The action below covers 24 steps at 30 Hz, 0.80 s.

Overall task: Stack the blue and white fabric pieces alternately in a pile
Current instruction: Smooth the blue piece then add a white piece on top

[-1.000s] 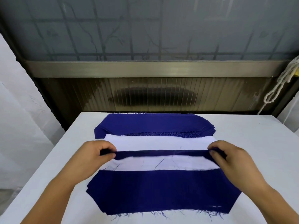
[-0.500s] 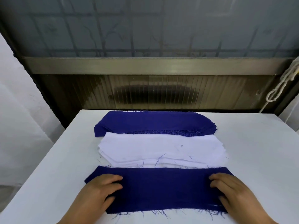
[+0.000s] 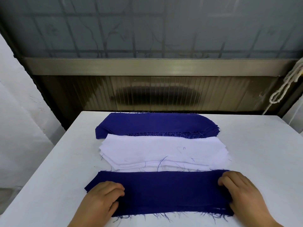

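Three fabric piles lie in a row on the white table (image 3: 262, 145). Farthest is a stack of blue pieces (image 3: 155, 124). In the middle is a stack of white pieces (image 3: 160, 151) with loose threads. Nearest is the pile with a blue piece (image 3: 170, 189) on top, frayed along its near edge. My left hand (image 3: 101, 199) rests on that blue piece's left end, fingers loosely bent. My right hand (image 3: 242, 192) rests on its right end, fingers flat on the cloth.
A dark ribbed panel and a metal sill (image 3: 155, 67) stand behind the table's far edge. A white rope (image 3: 283, 89) hangs at the right. White sheeting (image 3: 19, 120) covers the left side beyond the table.
Both hands carried a blue piece from the far stack toward me and laid it on the near pile. They now lie on its two ends, barely moving since half a second ago.
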{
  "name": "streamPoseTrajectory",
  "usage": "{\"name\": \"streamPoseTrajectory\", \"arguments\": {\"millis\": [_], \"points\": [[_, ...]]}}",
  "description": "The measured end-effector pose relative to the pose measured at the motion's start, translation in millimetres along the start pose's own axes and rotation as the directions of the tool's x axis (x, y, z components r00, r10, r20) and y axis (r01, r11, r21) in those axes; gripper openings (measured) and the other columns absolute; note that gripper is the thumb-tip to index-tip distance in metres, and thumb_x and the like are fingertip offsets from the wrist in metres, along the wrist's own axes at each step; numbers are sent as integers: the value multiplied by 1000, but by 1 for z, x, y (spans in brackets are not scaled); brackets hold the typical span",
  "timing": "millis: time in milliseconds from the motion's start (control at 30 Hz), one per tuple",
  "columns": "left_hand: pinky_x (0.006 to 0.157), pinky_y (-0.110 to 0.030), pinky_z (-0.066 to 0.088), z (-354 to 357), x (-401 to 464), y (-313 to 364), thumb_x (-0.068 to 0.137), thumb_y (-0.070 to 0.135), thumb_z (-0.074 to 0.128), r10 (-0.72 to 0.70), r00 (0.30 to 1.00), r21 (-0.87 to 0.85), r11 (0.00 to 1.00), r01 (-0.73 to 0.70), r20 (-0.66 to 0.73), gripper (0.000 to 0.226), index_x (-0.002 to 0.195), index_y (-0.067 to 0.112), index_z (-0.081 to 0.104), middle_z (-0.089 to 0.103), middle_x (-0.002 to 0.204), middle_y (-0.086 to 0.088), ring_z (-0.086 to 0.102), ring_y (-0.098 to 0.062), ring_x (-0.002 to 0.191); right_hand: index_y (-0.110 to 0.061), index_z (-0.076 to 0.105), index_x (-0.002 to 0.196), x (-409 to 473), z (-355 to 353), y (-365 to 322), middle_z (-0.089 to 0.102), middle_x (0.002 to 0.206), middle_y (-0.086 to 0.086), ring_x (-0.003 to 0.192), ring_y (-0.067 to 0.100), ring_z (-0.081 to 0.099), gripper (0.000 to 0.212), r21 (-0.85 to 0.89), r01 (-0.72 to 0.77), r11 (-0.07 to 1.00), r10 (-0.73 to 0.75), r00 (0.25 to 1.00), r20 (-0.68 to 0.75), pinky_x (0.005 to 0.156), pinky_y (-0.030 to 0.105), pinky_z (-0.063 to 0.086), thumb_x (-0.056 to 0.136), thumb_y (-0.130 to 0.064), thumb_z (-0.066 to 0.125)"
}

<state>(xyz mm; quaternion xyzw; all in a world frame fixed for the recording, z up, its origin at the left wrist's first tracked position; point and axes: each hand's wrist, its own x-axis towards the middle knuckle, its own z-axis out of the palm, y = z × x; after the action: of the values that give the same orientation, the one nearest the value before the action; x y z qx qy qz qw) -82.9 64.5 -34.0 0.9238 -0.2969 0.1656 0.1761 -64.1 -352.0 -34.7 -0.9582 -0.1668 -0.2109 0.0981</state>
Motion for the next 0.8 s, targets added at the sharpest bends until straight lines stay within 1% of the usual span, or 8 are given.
{"name": "streamPoseTrajectory", "arguments": {"millis": [133,267,300,400,500,600,700,800], "points": [[70,-16,53,-1,0,-1,73,22,47,30,999,13,999,-29,-16,30,76,22,77,70,90,14,54,3,88,-13,65,70,-1,-1,2,64,77,4,81,18,47,70,-48,-4,999,4,1000,0,67,20,39,8,19,62],[69,-17,54,4,-1,-2,95,20,36,93,994,39,995,-91,-58,46,78,21,78,71,91,11,53,2,90,-10,65,64,-1,-2,1,62,75,2,64,25,61,64,-52,-50,997,52,998,38,59,22,43,9,21,61],[69,-17,54,5,-1,-2,95,19,36,105,992,44,994,-102,-70,46,79,21,78,71,91,11,54,2,90,-11,64,65,-1,-2,1,62,75,2,60,25,61,64,-49,-53,997,56,997,50,55,24,45,9,20,62],[71,-17,53,4,0,-2,76,15,46,92,994,14,996,-92,-59,33,77,21,78,71,90,11,54,1,89,-14,63,65,-2,-1,3,60,76,-1,61,20,56,64,-36,-55,998,57,997,61,50,20,43,9,17,64],[72,-17,53,5,0,-4,74,15,47,90,995,-8,996,-90,-53,33,78,21,78,71,91,12,54,2,90,-15,63,65,-3,1,6,61,75,-3,62,20,57,61,-32,-62,998,64,997,48,51,22,44,14,18,63],[72,-17,54,3,-1,-3,72,16,47,77,997,-35,996,-78,-30,33,81,21,79,70,95,13,55,2,92,-11,67,63,-1,-2,5,65,75,-1,64,23,63,36,-35,-25,999,23,998,-53,60,23,45,42,12,50],[72,-18,55,0,-6,1,71,32,59,6,1000,-116,993,-5,8,25,87,24,78,68,101,18,57,4,95,-11,73,63,1,-9,-1,73,83,1,85,14,57,44,22,0,1000,4,986,-165,81,16,40,68,-1,30],[78,-16,53,-2,-7,2,80,53,62,-40,999,-158,986,43,20,31,91,28,77,64,106,23,57,8,99,-14,75,72,3,-15,-19,71,91,-5,93,6,57,41,155,29,988,-5,988,-153,91,8,37,76,-10,35]]}}
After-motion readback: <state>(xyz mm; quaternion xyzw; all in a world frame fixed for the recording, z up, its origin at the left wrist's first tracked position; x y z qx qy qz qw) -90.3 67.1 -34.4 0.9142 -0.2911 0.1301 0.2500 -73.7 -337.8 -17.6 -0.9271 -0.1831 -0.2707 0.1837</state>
